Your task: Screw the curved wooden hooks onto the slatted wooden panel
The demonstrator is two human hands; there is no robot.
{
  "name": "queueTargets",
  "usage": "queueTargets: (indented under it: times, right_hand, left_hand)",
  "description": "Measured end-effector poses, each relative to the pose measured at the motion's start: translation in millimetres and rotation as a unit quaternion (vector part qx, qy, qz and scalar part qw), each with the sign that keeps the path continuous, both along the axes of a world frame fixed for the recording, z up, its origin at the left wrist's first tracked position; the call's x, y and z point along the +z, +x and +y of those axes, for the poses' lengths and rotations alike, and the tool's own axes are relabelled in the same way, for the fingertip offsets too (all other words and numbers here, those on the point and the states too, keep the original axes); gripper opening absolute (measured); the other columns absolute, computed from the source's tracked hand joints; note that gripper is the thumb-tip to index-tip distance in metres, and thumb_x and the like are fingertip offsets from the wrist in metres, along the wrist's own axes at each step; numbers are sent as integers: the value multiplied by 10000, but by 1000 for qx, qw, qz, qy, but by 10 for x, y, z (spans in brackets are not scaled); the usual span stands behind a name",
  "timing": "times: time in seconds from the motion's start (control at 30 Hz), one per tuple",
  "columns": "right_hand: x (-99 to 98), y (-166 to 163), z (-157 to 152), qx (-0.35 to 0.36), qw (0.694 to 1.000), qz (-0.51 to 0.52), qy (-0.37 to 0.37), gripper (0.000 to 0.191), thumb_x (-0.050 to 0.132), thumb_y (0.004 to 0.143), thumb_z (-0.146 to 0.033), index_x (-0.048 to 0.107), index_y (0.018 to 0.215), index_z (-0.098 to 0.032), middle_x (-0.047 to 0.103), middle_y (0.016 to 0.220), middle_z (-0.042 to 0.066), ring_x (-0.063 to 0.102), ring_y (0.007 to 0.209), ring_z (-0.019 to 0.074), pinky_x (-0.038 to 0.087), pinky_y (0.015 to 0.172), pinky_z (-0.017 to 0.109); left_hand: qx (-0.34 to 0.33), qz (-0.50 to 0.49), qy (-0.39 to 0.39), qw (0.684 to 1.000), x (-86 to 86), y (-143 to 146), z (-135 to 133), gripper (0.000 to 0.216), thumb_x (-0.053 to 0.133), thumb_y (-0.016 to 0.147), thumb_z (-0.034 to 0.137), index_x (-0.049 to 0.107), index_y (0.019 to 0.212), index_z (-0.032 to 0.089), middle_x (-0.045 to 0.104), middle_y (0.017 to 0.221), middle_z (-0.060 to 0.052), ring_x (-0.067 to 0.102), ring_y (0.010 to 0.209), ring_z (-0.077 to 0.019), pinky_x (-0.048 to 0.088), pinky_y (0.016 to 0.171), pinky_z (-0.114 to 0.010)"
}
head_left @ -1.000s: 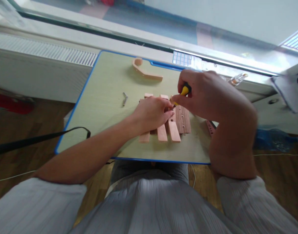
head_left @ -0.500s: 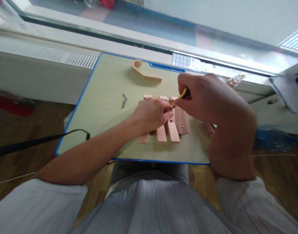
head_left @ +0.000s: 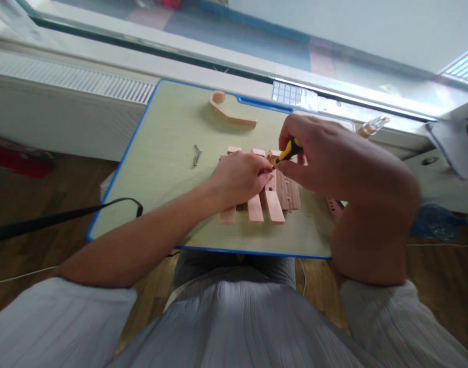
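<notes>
My right hand (head_left: 314, 148) is wrapped round a yellow-and-black screwdriver (head_left: 290, 149), which slants down to the left. Its tip meets the fingertips of my left hand (head_left: 241, 176), pinched together over the rightmost light wooden strip; whatever they hold is hidden. This strip (head_left: 274, 204) has a dark hole in it. Beside it lies the middle light strip (head_left: 255, 208), and the left one (head_left: 228, 215) is partly under my left hand. The strips lie across a dark brown grooved board (head_left: 291, 197) with small screws standing in it.
The blue-edged table (head_left: 157, 153) carries a curved wooden hook piece (head_left: 234, 117) at the back and a few loose screws (head_left: 197, 154) on the left. A black strap (head_left: 65, 219) crosses the left edge. A clear-and-amber object (head_left: 372, 127) stands behind my right wrist.
My right hand has turned on the screwdriver and its wrist has swung right, showing more of the handle. The left hand stays at the tip.
</notes>
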State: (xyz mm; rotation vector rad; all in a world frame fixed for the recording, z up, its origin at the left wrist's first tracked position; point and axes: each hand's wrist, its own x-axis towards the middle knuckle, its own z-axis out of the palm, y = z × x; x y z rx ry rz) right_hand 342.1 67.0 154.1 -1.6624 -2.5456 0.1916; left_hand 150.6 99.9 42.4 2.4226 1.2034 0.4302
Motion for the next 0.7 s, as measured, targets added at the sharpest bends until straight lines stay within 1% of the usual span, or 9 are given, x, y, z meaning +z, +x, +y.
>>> queueTargets:
  times: [0.07, 0.17, 0.27, 0.33, 0.4, 0.5, 0.57, 0.63, 0.7]
  right_hand:
    - [10, 18, -1, 15, 1000, 7, -12, 251, 674, 907, -246, 752, 1145, -266, 815, 1019, 78, 724, 944, 304, 477, 753, 394]
    - [0, 1, 16, 6, 1000, 10, 3, 206, 674, 918, -248, 757, 1106, -267, 810, 962, 63, 728, 908, 297, 474, 750, 388]
    - [-14, -38, 44, -15, 999, 3, 29, 143, 688, 931, -288, 767, 1049, -272, 788, 899, 61, 719, 873, 303, 460, 742, 401]
    - [-7, -51, 55, -26, 999, -2, 30, 123, 682, 949, -313, 775, 1022, -279, 771, 866, 68, 711, 867, 311, 454, 744, 416]
    - [13, -43, 53, -27, 999, -2, 22, 127, 677, 960, -317, 776, 1028, -276, 764, 856, 76, 706, 865, 317, 458, 752, 426]
    - [50, 2, 29, 2, 1000, 6, -6, 181, 682, 950, -275, 759, 1113, -265, 795, 973, 93, 711, 891, 314, 482, 765, 425]
    - [61, 29, 12, 25, 999, 11, -22, 208, 679, 933, -232, 751, 1124, -274, 807, 1037, 91, 716, 903, 304, 490, 757, 414]
    - [55, 32, 5, 30, 999, 14, -20, 202, 673, 912, -196, 752, 1082, -272, 802, 996, 74, 710, 873, 287, 480, 728, 396]
    - [36, 3, 8, 27, 1000, 12, 1, 179, 670, 899, -182, 754, 1042, -248, 788, 931, 64, 690, 826, 267, 460, 710, 382]
  left_hand:
    - [-2, -1, 1, 1000, -1, 1, -2, 267, 676, 1047, 388, 899, 960, 270, 854, 868, -52, 744, 759, -219, 516, 717, -351]
    - [-2, -4, 5, 1000, 3, 8, -10, 266, 685, 1047, 369, 896, 917, 272, 862, 887, -56, 768, 798, -231, 549, 766, -364]
    - [-4, -11, 5, 1000, 9, 9, -15, 248, 690, 1047, 358, 909, 961, 278, 874, 928, -59, 786, 840, -240, 575, 813, -374]
    - [-11, -16, 5, 1000, 8, 5, -16, 251, 683, 1052, 359, 914, 993, 279, 880, 962, -61, 794, 866, -244, 582, 829, -378]
    - [-15, -24, 3, 1000, 4, -1, -17, 259, 674, 1055, 356, 914, 993, 279, 882, 976, -60, 798, 881, -248, 580, 828, -381]
    - [-3, -33, -4, 999, -3, -7, -21, 252, 686, 1046, 359, 918, 990, 279, 879, 947, -59, 798, 874, -251, 573, 804, -379]
    - [6, -34, -8, 999, -4, -7, -26, 250, 696, 1043, 370, 921, 984, 279, 874, 922, -60, 794, 860, -248, 570, 795, -376]
    - [5, -33, -8, 999, -1, -6, -29, 258, 693, 1047, 372, 921, 971, 277, 871, 907, -61, 791, 852, -247, 567, 791, -376]
    - [3, -33, -6, 999, 2, -6, -28, 259, 693, 1047, 368, 918, 960, 276, 869, 900, -60, 789, 849, -247, 562, 784, -376]
